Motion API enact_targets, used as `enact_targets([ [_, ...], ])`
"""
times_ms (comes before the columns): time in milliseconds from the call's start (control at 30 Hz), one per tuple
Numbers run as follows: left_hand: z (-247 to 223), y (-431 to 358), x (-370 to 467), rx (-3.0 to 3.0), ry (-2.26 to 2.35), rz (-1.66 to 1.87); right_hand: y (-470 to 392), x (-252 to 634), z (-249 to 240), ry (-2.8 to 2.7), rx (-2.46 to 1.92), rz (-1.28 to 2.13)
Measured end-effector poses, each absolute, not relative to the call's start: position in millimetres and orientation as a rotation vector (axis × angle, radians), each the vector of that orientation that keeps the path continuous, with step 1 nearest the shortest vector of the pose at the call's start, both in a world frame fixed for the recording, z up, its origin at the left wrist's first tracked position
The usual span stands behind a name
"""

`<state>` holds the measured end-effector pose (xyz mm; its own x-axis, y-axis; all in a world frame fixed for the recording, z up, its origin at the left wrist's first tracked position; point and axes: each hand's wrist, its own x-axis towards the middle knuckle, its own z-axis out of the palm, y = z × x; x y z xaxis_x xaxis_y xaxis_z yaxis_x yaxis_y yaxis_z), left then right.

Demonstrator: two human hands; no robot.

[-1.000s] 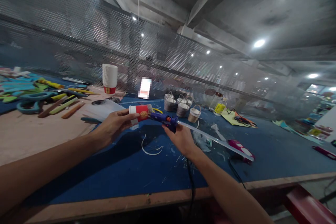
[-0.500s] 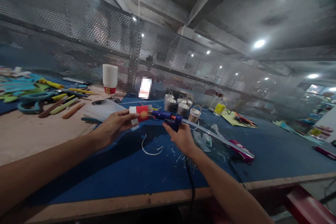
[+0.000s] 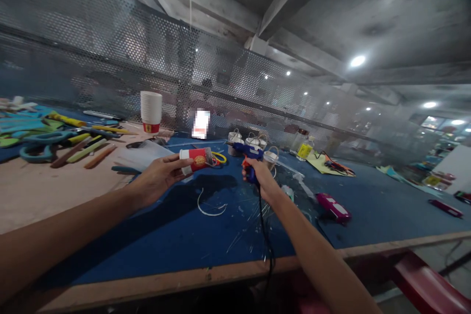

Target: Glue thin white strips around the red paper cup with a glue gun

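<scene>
The cup [image 3: 198, 160] is in the left hand [image 3: 156, 181], whose fingers are clamped round its white end. It is held above the table [image 3: 165, 250] on its side, its long axis running left to right, with the grey-wrapped end facing right. Which end is the mouth cannot be told.

The right hand [image 3: 262, 174] is closed round the grip of the glue gun [image 3: 253, 151], to the right of the cup. The gun's nozzle points left, its tip a little right of and above the wrapped end in the view, apart from it. The barrel runs roughly along the cup's axis, tilted slightly. The left hand is the nearer one, already touching the cup; the right hand is apart from it.

Counted: one cup in hand; one glue gun, with one clear glue stick [image 3: 285, 164] trailing right, away from the cup; and one black cord [image 3: 264, 221] hanging to the right of and below the cup. One stack of cups [image 3: 151, 110] stands left of and beyond the held cup; how many it contains cannot be counted. At least three tubs [image 3: 271, 157] with handles stand right of and beyond it, partly hidden by the gun and each other. Three sticks [image 3: 100, 157] lie to its left, two bottles [image 3: 304, 150] far to its right and beyond, and one magenta tool [image 3: 333, 207] right of and nearer the wearer than it.
</scene>
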<state>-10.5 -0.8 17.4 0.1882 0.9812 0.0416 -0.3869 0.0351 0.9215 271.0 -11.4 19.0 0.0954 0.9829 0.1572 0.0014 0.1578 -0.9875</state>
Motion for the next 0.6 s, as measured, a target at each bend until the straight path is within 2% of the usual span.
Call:
enact_targets([
  [133,19,-3,-9,0.982,0.761,1.238,0,287,12,-1.329,-1.288,0.776],
  [367,10,7,-15,1.049,0.691,1.215,5,308,11,-1.559,-1.704,0.738],
  [600,11,5,-14,0.994,0.689,1.202,8,321,6,-1.618,-1.994,0.468],
])
